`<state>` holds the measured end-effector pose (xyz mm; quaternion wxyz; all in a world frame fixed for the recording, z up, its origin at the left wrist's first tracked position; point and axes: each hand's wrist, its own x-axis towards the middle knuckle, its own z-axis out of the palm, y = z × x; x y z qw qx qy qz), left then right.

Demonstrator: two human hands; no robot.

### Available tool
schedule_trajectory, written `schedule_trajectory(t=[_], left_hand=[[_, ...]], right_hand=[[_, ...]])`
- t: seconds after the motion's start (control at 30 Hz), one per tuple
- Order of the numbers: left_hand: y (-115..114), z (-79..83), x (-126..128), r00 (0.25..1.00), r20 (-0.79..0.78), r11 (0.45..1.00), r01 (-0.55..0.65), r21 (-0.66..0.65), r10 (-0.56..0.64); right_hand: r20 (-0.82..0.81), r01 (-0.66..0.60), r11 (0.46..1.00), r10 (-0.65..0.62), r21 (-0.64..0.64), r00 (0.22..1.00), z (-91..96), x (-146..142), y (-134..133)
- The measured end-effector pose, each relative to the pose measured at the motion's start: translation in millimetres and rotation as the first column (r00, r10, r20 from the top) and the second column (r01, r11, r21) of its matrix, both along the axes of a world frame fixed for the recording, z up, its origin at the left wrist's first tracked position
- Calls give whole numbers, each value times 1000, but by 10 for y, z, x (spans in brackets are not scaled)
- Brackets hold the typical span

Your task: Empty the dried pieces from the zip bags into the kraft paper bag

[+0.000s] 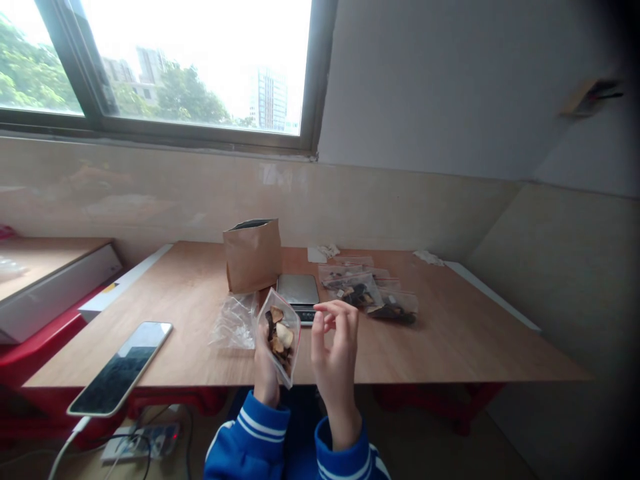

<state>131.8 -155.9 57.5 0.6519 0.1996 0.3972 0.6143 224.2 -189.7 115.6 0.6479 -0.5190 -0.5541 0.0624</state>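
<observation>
Blue sleeves (249, 445) with white stripes, a brown paper bag (253, 256), a tan wooden table (450, 340).

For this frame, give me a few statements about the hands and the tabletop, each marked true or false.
1. The left hand holds a small clear bag of dried pieces. True.
2. The right hand grips the brown paper bag. False: it is raised beside the small clear bag; the paper bag stands upright on the table, untouched.
3. A bag lies on the platform of the kitchen scale. False: the platform is bare.
4. Filled clear bags lie to the right of the scale. True.
5. A phone lies near the table's left edge, screen dark. True.
</observation>
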Motion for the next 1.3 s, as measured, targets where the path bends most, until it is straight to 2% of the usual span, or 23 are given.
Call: schedule_trajectory(t=[0.07, 0.17, 0.33, 0.53, 0.73, 0.93, 1.03, 1.17, 1.3], left_hand=[[-9, -8, -9, 993, -83, 996, -85, 17, 86], [-7, -15, -18, 973, -172, 988, -147, 37, 151], [38, -96, -86, 959, -234, 987, -157, 23, 158], [85, -209, -180, 922, -346, 980, -124, 156, 172], [122, -231, -245, 899, -427, 974, -2, 227, 101], [113, -167, -223, 929, -368, 965, 65, 255, 35], [164, -178, -215, 963, -268, 970, 69, 234, -4], [282, -188, -226, 980, -198, 984, 15, 179, 21], [367, -150, -235, 981, -189, 987, -16, 157, 46]], right_hand=[[34, -149, 988, 151, -36, 988, 64, -51, -33], [61, -327, 928, 342, -178, 938, 15, -131, 9], [6, -299, 896, 318, -328, 948, -248, -163, 209], [-41, -320, 831, 339, -455, 940, -473, -173, 344], [-106, -345, 833, 333, -431, 937, -667, -171, 496], [-140, -369, 844, 342, -389, 929, -712, -109, 656], [-178, -446, 797, 410, -406, 894, -698, -65, 679], [-268, -590, 683, 528, -431, 806, -694, -2, 668], [-298, -622, 656, 548, -426, 782, -659, 17, 671]])
